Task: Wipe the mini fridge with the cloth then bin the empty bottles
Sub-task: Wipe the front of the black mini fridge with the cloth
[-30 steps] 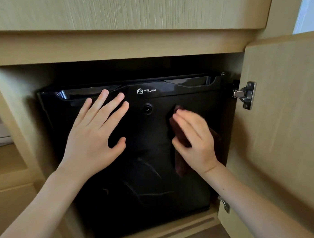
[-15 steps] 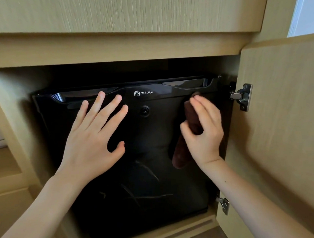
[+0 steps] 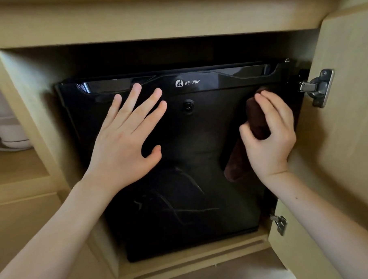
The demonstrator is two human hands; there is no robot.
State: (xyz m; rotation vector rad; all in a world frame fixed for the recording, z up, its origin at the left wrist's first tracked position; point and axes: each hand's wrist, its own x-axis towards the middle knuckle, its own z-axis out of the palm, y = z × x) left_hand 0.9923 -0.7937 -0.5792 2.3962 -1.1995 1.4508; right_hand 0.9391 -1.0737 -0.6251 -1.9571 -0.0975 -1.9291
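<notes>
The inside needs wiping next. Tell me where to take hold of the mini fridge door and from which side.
Take the recessed grip at the left end of the door's top edge, hooking in from above. A hinge pin shows at the top right corner of the mini fridge, so the door likely swings open from the left. The left hand lies flat just below it.

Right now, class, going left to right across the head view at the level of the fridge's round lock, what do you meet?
White vessel → left hand → round lock → brown cloth gripped by the right hand → upper hinge → open cabinet door.
</notes>
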